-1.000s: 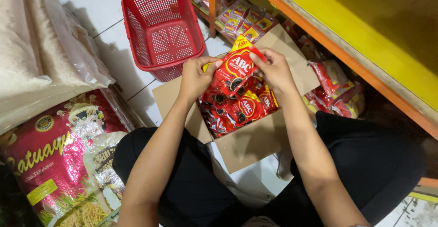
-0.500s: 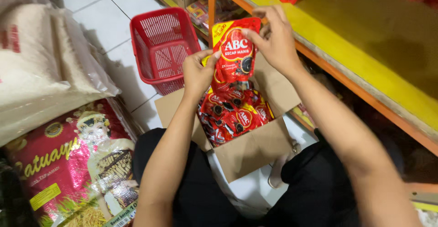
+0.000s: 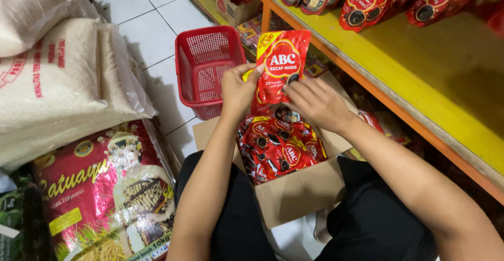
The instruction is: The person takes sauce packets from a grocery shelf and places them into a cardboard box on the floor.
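Above the cardboard box (image 3: 299,192), left hand (image 3: 237,89) & right hand (image 3: 316,102) both pinch a red sauce pouch (image 3: 281,64); prob. soft, light, slick film; grip by side seams; more pouches lie in box.

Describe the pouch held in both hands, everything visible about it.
The pouch is a glossy red plastic sachet with a yellow top corner, a white-edged red emblem and a dark round spot near its lower edge. It is held upright, slightly tilted, above the open box of similar pouches. The left hand pinches its left edge; the right hand grips its lower right part. It looks sealed and full. Its back is hidden.
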